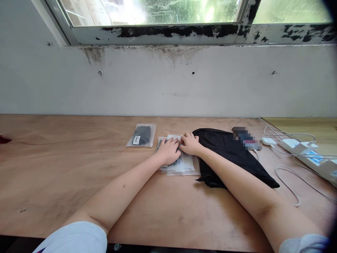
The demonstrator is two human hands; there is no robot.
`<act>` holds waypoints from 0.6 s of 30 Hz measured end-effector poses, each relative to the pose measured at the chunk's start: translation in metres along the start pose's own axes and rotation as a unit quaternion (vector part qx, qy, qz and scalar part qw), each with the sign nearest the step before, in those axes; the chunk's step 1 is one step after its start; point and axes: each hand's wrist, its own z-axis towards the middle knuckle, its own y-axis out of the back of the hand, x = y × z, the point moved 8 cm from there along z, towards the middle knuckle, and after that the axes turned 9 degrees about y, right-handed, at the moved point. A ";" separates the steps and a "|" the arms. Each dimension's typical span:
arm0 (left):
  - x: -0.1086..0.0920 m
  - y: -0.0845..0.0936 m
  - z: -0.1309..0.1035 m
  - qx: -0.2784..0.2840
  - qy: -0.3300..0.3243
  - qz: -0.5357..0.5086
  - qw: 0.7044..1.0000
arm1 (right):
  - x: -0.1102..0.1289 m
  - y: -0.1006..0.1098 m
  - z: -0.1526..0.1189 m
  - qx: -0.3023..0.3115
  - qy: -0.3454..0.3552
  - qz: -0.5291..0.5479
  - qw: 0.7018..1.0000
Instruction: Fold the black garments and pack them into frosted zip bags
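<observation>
A small pile of clear plastic bags (pixel 187 164) lies on the table in front of me, overlapping unevenly, with something dark inside the top one. My left hand (pixel 168 151) rests flat on the pile, fingers apart. My right hand (pixel 190 144) is beside it with curled fingers, closed at the right edge of the top bag; the fingertips are partly hidden. Behind and to the left lies another clear bag (pixel 143 135) with a dark folded item and a white barcode label. Under my right forearm spreads a black cloth (pixel 218 144), close to the bags.
A blurred-out phone-like device (pixel 246 138) lies at the cloth's far right edge with a cable. A white power strip (pixel 302 149) and looping white cables (pixel 286 168) occupy the right side. The wooden table (pixel 65 158) meets a white wall (pixel 144 84) below a window.
</observation>
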 end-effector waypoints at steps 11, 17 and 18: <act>0.002 -0.002 0.001 -0.024 -0.010 0.003 1.000 | 0.015 0.006 -0.005 0.031 0.073 0.029 0.996; 0.004 -0.002 0.001 -0.033 -0.008 -0.003 0.999 | 0.022 0.007 -0.009 0.076 0.160 0.119 0.977; 0.004 -0.001 0.000 -0.034 -0.008 -0.006 0.999 | 0.022 0.008 -0.011 0.087 0.182 0.144 0.969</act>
